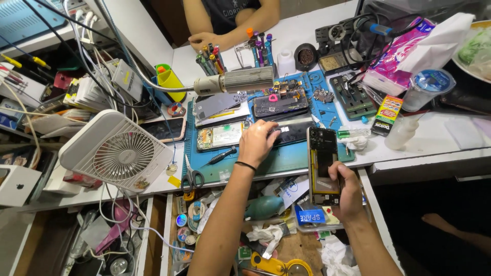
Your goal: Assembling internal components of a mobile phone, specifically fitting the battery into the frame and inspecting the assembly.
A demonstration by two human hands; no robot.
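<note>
Grasping an opened black smartphone body (323, 166) upright at five o'clock, the right hand (349, 190) is clenched around it. The left hand (258, 142) presses a flat black screen panel (296, 133) on the blue-green rubber work mat (266, 161) at centre.

Glossy glass phone frame (323, 166), matt rubbery blue mat (286, 159), white plastic fan (116, 149).

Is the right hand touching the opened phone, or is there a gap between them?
Touching. The head view shows the right hand gripping the opened phone, thumb on its right edge.
</note>
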